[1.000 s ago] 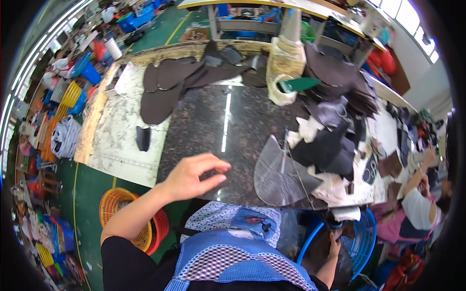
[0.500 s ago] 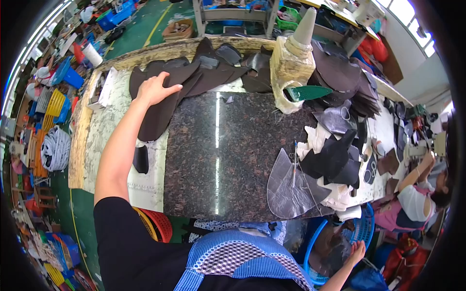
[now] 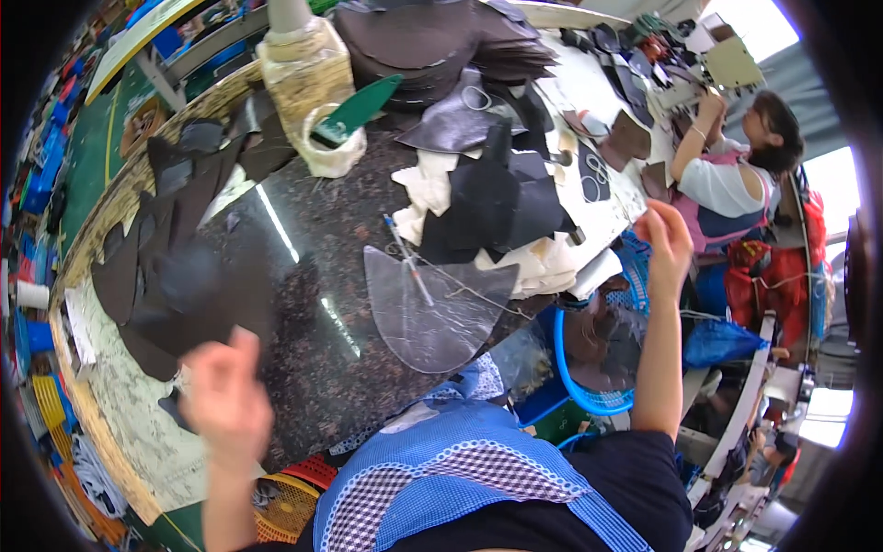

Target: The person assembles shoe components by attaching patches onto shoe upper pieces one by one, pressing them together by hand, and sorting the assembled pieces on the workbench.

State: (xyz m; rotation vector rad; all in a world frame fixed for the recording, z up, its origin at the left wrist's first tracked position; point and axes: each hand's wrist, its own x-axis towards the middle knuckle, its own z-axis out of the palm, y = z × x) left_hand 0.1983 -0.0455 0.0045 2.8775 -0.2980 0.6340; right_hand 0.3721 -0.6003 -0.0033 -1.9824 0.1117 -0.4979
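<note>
Smeared by motion, my left hand (image 3: 225,405) is at the lower left, its fingers closed on the near edge of a dark brown leather-like piece (image 3: 212,299). That piece is also blurred and overlaps the left side of the stone slab (image 3: 322,248). Beyond it lie more dark brown cut pieces (image 3: 175,166). My right hand (image 3: 667,244) is raised past the table's right edge, fingers loosely bent and slightly apart, with nothing visible in them. A shiny dark rounded piece (image 3: 428,322) lies on the slab's near side with a pen (image 3: 409,262) on top.
A block-shaped stand (image 3: 308,87) holds a green insole-shaped piece (image 3: 363,110). Stacked brown pieces (image 3: 405,41) sit behind black scraps (image 3: 497,202) and white cloth (image 3: 428,189). Scissors (image 3: 596,175) lie farther right. A blue basket (image 3: 561,363) stands below the edge; a co-worker (image 3: 727,170) sits at right.
My left hand has come nearer from the far-left pieces, bringing a brown piece. My right hand has risen from beside the blue basket. The view has turned to the right.
</note>
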